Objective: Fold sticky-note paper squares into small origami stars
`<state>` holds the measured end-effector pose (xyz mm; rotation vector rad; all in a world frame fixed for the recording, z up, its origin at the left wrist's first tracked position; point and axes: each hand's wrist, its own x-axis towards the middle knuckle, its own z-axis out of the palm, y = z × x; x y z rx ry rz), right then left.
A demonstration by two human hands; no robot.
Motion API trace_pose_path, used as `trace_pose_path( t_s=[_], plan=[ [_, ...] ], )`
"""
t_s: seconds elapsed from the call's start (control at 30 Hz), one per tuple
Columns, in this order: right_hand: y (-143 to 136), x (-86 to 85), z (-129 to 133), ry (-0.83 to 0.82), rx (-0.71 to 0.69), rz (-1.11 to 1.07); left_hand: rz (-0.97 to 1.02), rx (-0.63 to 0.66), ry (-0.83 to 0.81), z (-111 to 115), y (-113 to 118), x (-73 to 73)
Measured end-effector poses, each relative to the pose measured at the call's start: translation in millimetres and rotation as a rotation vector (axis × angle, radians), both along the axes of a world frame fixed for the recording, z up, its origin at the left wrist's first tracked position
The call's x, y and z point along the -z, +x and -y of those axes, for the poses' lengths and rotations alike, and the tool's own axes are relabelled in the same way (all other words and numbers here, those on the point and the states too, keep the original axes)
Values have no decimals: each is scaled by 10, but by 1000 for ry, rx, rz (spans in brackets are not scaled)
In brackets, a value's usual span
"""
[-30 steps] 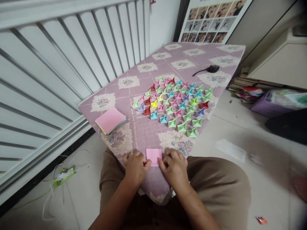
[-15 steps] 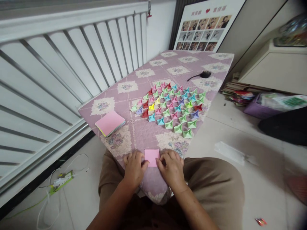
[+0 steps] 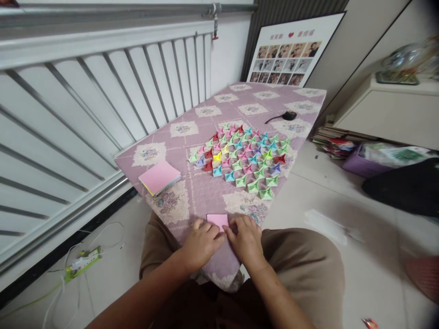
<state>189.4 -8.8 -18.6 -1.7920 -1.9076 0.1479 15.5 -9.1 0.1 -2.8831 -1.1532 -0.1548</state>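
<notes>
A small square of pink origami paper (image 3: 216, 219) lies at the near corner of the cloth-covered table. My left hand (image 3: 202, 244) reaches over its lower left part, fingers bent and pressed down along the near edge. At the lower right corner, my right hand (image 3: 245, 235) pinches the same paper, its thumb close to the left fingertips. The paper's near edge is partly hidden under my fingers. Further up the table stand many folded paper pieces (image 3: 253, 186) in green, pink, blue, red and yellow. To the left rests a stack of coloured paper (image 3: 159, 177), pink on top.
The table (image 3: 202, 201) narrows to a point between my knees. A black object with a short cord (image 3: 289, 115) lies near its far right side. A white radiator (image 3: 103, 91) runs along the left. On the floor sits a power strip (image 3: 83, 263) with cables.
My left hand has slid right from the paper's left side onto its lower part, close to the right thumb. The right hand keeps its place. The camera view has shifted slightly.
</notes>
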Motion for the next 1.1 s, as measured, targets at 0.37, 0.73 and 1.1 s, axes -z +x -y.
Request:
trace_pose_path(
  t_s=[0.37, 0.73, 1.1],
  plan=[
    [-27, -36, -400, -3, 60, 64, 30, -24, -34, 37, -11, -41],
    [-15, 2, -179, 28, -153, -78, 70, -53, -61, 50, -21, -1],
    [-3, 30, -14, 17, -165, 56, 148, -142, -70, 225, -216, 47]
  ],
)
